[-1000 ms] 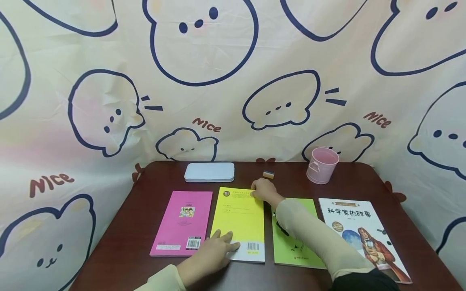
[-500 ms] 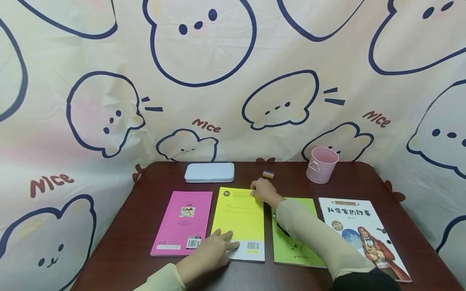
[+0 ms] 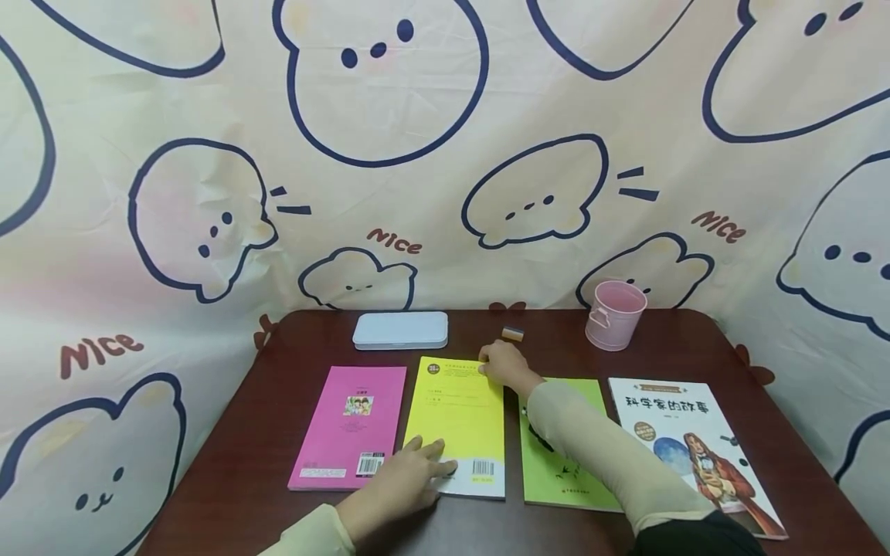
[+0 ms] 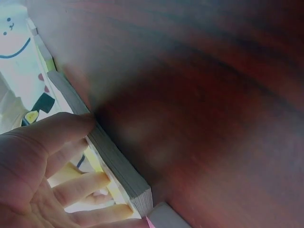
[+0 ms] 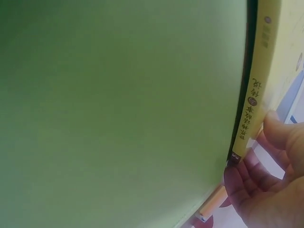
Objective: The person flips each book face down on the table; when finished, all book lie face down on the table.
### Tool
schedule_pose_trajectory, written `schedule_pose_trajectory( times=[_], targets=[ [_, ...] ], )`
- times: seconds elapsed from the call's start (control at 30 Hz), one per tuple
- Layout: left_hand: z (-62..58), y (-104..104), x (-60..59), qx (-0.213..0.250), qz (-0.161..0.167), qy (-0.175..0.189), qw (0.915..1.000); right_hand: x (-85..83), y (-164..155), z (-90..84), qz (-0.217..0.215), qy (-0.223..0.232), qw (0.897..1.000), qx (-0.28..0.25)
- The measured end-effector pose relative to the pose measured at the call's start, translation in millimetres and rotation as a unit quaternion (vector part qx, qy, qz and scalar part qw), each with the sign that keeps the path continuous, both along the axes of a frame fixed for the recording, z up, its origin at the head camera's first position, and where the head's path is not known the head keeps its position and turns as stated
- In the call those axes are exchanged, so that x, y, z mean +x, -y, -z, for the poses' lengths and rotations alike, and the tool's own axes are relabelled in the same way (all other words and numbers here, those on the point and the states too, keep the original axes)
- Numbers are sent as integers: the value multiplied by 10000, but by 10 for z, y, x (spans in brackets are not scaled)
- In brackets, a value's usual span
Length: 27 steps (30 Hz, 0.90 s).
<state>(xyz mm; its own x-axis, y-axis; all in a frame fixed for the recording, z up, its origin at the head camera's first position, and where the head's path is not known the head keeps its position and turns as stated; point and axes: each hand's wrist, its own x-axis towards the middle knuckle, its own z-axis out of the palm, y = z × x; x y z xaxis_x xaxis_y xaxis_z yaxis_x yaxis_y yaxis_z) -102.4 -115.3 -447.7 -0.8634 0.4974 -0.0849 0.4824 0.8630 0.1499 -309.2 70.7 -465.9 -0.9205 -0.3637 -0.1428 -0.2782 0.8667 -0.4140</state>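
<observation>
A yellow book (image 3: 455, 417) lies back cover up on the dark wooden table (image 3: 660, 355), between a pink book (image 3: 351, 425) and a green book (image 3: 556, 463). My left hand (image 3: 406, 483) rests on its near left corner. In the left wrist view the fingers (image 4: 80, 187) lie straight on the cover and the thumb presses the page edge (image 4: 118, 166). My right hand (image 3: 504, 364) holds the far right corner. The right wrist view shows that hand (image 5: 270, 190) with the thumb on top and the fingers curled under the end of the spine (image 5: 249, 109), next to the green book (image 5: 118, 104).
A white illustrated book (image 3: 688, 440) lies at the right end of the row. Along the back stand a white pencil case (image 3: 399, 329), a small striped eraser (image 3: 512, 333) just beyond my right hand, and a pink bucket (image 3: 615, 315). A printed cloth hangs behind the table.
</observation>
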Motion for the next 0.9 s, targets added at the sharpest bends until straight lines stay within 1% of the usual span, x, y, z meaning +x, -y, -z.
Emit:
schedule_pose_trajectory(
  times=[0.2, 0.33, 0.43, 0.5, 0.57, 0.63, 0.67, 0.7, 0.77, 0.8, 0.83, 0.87, 0.9],
  targets=[
    [33, -29, 53, -85, -149, 47, 9998, 35, -15, 41, -114, -87, 9999, -15],
    [26, -59, 74, 28, -259, 89, 9996, 48, -18, 34, -225, -214, 9995, 5],
    [0, -87, 70, 161, -327, 196, 9991, 52, -32, 8, -245, -273, 9993, 34],
    [-18, -113, 62, 209, -285, 185, 9992, 57, -62, -12, -241, -239, 9994, 43],
    [-40, -140, 56, 277, -186, 95, 9994, 62, -100, -23, -220, -160, 9996, 59],
    [-67, -174, 52, 475, -15, -60, 9989, 62, -154, -25, -210, -77, 9997, 75],
    [-79, -199, 50, 656, 68, -143, 9977, 59, -186, -26, -189, -50, 9998, 75],
    [-95, -228, 50, 891, 126, -190, 9958, 56, -223, -24, -165, -57, 9998, 73],
    [-131, -306, 53, 1466, 156, -99, 9890, 45, -312, -26, -61, -79, 9999, 68],
    [-150, -352, 58, 1820, 156, 28, 9832, 42, -365, -31, 4, -102, 9999, 81],
    [-165, -401, 64, 2178, 118, 230, 9757, 40, -422, -39, 75, -128, 9998, 121],
    [-166, -450, 68, 2506, 86, 431, 9671, 41, -483, -49, 139, -159, 9997, 151],
    [-166, -500, 74, 2813, 1, 720, 9569, 45, -549, -59, 189, -161, 9995, 207]
  ],
)
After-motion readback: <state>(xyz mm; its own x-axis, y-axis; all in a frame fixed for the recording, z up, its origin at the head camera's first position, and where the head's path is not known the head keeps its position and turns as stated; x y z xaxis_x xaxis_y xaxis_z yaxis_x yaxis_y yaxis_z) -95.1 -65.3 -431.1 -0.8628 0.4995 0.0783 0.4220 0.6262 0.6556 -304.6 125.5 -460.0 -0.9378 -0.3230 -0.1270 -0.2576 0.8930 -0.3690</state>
